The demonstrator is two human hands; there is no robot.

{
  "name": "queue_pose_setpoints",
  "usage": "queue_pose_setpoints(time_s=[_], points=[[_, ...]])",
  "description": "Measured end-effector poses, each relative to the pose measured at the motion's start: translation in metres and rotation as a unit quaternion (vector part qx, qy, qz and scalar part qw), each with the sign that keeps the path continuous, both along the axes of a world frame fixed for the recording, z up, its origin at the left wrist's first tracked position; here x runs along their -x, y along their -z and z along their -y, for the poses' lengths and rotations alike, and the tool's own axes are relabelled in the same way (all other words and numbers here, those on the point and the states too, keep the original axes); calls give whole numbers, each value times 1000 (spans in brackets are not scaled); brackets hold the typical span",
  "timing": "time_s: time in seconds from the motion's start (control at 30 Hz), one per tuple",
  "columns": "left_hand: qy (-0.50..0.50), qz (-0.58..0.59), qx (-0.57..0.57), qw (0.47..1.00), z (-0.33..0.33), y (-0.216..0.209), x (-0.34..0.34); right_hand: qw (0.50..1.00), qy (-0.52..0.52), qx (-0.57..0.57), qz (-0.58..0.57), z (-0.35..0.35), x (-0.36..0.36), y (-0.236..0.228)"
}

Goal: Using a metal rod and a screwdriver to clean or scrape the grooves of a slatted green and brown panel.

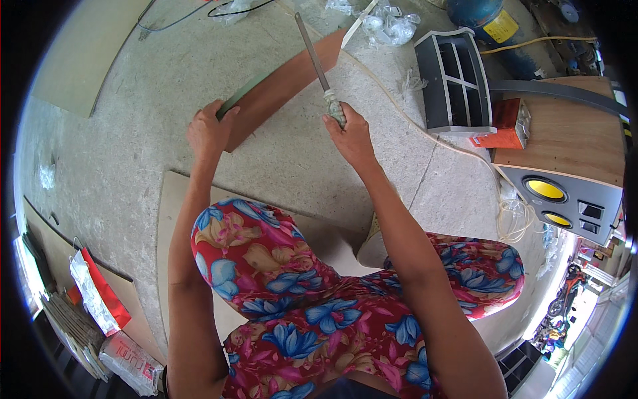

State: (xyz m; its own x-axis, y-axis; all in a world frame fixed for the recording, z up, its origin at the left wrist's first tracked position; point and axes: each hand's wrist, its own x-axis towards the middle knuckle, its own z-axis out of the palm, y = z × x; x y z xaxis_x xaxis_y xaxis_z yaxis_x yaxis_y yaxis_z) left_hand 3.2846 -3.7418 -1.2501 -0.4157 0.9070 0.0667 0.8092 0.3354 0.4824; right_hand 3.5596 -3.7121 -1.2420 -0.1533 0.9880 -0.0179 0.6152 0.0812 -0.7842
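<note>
My left hand (207,133) is closed on the near end of a long brown board (286,83), which has a pale green strip along its upper edge. The board slants away from me toward the far right, held on its edge above the concrete floor. In my right hand (350,136) is the mottled pale handle of a long file-like tool (312,53). Its narrow dark blade points up and away, crossing in front of the board in this view; whether it touches the board I cannot tell.
Right of me stand a grey divided rack (458,83), an orange box (505,126) and a wooden speaker cabinet (565,173) with yellow cones. A blue cylinder (475,13) is behind them. A pale hose (405,113) crosses the floor. Flat sheets and a red bag (106,289) lie left.
</note>
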Motion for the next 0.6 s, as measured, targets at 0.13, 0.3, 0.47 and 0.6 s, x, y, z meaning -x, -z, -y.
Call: queue_pose_setpoints(time_s=[0.13, 0.3, 0.47, 0.6], points=[[20, -55, -42, 997, 2, 16, -6, 1000, 4, -13, -12, -8, -1, 8], [65, -50, -81, 993, 11, 10, -30, 993, 75, 64, -70, -25, -17, 16], [82, -56, -50, 994, 20, 3, -31, 996, 40, 44, -71, -25, -1, 10], [87, -37, -38, 995, 25, 4, -33, 999, -16, 22, -43, -10, 14, 17]])
